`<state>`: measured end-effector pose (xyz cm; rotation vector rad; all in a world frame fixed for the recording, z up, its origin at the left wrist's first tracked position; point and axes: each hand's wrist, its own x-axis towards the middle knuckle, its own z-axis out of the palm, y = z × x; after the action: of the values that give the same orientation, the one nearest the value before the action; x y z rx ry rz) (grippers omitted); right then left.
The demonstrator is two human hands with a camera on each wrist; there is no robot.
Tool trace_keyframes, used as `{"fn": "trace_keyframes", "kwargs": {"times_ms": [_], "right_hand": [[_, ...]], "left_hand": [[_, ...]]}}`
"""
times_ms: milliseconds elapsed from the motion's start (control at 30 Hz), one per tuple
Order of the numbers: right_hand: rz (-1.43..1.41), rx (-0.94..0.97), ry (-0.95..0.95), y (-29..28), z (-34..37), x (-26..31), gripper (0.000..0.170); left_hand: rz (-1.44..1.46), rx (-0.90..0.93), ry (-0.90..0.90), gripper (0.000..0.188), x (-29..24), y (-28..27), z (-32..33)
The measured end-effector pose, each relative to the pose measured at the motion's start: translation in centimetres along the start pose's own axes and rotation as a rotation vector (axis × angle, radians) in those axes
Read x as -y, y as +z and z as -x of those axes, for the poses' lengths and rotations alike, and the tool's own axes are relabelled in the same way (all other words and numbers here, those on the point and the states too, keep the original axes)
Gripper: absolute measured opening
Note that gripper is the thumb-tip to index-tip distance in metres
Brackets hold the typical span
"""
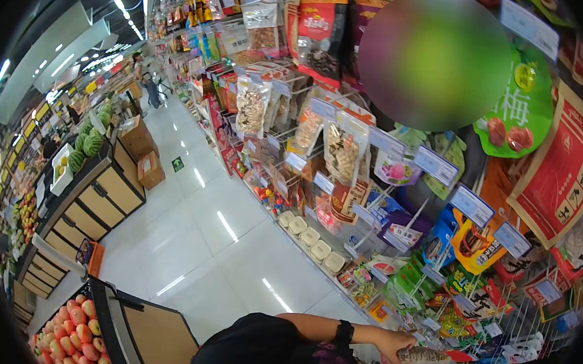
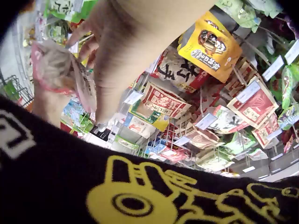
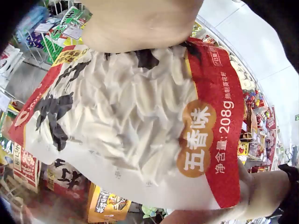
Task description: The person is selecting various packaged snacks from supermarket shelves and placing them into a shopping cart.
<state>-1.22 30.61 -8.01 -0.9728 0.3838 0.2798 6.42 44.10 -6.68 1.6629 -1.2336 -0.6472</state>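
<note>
Pinching the bag (image 3: 126,119), fingers of the left hand (image 1: 391,344) appear in the head view, while only the right wrist's reveals printed "208g", the right hand (image 3: 140,25) hiding its fingers.

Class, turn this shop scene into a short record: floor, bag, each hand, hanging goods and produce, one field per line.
Floor: pale, shiny tiles
Bag: red and white, printed 208g
Left hand: grips the bag; black band at the wrist
Right hand: at the bag's edge, fingers hidden
Hanging packets: many colours, with price tags
Produce: watermelons on a counter; piled red fruit
</note>
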Motion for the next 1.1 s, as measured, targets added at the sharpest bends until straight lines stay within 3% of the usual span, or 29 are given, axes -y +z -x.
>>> {"fn": "trace_keyframes", "kwargs": {"times_ms": [100,200,467,600,700,800,900,1100], "right_hand": [[0.021,0.035,0.05,3.3,-0.6,-1.8,0.026],[0.041,0.063,0.086,5.6,-0.6,-3.4,0.026],[0.071,0.152,0.127,10.3,-1.2,-6.4,0.026],[0.085,0.174,0.129,11.2,-1.2,-6.7,0.026],[0.09,0.184,0.126,11.7,-1.5,-7.0,0.026],[0.085,0.184,0.125,11.9,-1.5,-7.1,0.026],[0.091,0.179,0.125,11.8,-1.5,-7.4,0.026],[0.095,0.19,0.124,11.9,-1.5,-7.6,0.025]], "left_hand": [[-0.1,-0.121,0.07,0.061,-0.1,-1.3,2.8],[-0.062,-0.087,-0.078,0.056,-1.1,-3.0,5.5],[-0.221,-0.096,-0.093,0.043,-2.2,-5.8,10.4],[-0.204,-0.127,-0.083,0.042,-1.9,-5.7,11.2],[-0.2,-0.262,0.011,0.047,-0.5,-4.4,11.3],[-0.09,-0.22,-0.037,0.052,-1.8,-5.0,11.8],[-0.118,-0.258,0.03,0.054,-0.4,-4.1,11.3],[-0.022,-0.236,-0.087,0.053,-1.5,-4.9,12.0]]}}
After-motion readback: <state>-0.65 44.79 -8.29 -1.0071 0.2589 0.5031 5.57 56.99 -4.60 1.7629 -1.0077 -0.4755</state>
